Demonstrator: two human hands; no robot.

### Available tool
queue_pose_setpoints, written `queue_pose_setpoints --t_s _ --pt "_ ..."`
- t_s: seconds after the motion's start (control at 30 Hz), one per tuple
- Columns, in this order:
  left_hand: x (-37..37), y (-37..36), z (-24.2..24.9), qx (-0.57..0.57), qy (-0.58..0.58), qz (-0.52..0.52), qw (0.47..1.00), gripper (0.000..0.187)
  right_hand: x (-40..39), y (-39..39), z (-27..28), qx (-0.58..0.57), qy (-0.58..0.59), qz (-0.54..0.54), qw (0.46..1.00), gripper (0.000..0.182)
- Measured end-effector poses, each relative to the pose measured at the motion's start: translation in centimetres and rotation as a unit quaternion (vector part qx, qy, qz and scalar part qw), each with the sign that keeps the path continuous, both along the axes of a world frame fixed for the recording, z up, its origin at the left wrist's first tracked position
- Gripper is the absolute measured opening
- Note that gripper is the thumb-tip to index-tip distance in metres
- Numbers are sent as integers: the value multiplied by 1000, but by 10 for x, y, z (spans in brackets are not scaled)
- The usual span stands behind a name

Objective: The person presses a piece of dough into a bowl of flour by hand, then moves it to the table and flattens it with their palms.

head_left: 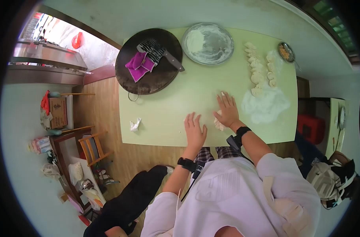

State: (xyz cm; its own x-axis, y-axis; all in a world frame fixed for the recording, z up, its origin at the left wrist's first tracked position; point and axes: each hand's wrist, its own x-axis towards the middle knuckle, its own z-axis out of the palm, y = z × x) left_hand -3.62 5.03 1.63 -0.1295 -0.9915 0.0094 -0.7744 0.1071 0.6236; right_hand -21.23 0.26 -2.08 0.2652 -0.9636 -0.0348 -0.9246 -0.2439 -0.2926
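Observation:
My right hand [228, 113] lies flat with its fingers spread, and its palm overlaps a pale lump of dough [218, 123] on the green table [160, 118]. Part of the dough is hidden beneath that hand. To its left, my left hand [195, 132] rests near the table's front edge, fingers stretched out and nothing in them. Beyond my right hand, a patch of white flour [266, 106] is spread on the tabletop. Two rows of small shaped dough pieces [255, 67] run away from it toward the far edge.
A round dark board [128, 83] bears a cleaver [172, 61] and a purple cloth [138, 67]. Beside it stands a floury metal tray [207, 43]. At the far right is a small bowl of filling [285, 52]. Crumpled white paper [135, 125] lies left; a person in black [128, 197] is nearby.

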Motion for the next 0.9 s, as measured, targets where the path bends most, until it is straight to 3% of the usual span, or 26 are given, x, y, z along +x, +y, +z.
queue_pose_setpoints --t_s 0.07,0.13,0.27,0.37,0.43,0.47,0.53,0.6,0.67,0.73,0.9 --pt "-13 5 -7 -11 32 -32 999 38 -9 1 2 11 -28 12 999 63" --pt "-17 13 -7 -4 47 -46 998 37 -17 13 12 54 -69 129 988 61" --pt "-20 25 -16 -2 63 -58 996 37 -22 28 30 160 -87 110 977 58" --pt "-18 27 -14 -2 77 -65 995 36 -13 30 43 117 -55 61 990 50" --pt "-20 22 -7 -10 86 -52 995 38 -13 27 44 120 -238 -123 956 37" --pt "-22 20 -6 -16 97 -38 994 39 -12 25 40 121 -239 -121 956 37" --pt "-30 11 -11 -16 92 -40 995 44 -13 22 31 157 -335 -223 902 30" --pt "-41 5 -21 -15 88 -44 995 50 -15 18 26 165 -281 -217 920 31" --pt "-53 5 -35 9 -39 -106 994 64 -19 8 26 173 -224 -208 936 33" --pt "-56 8 -38 29 -65 -123 990 68 -20 -7 31 224 -143 -191 945 35" --pt "-52 11 -45 29 -104 -141 984 75 -8 -26 10 210 -157 -175 949 43"
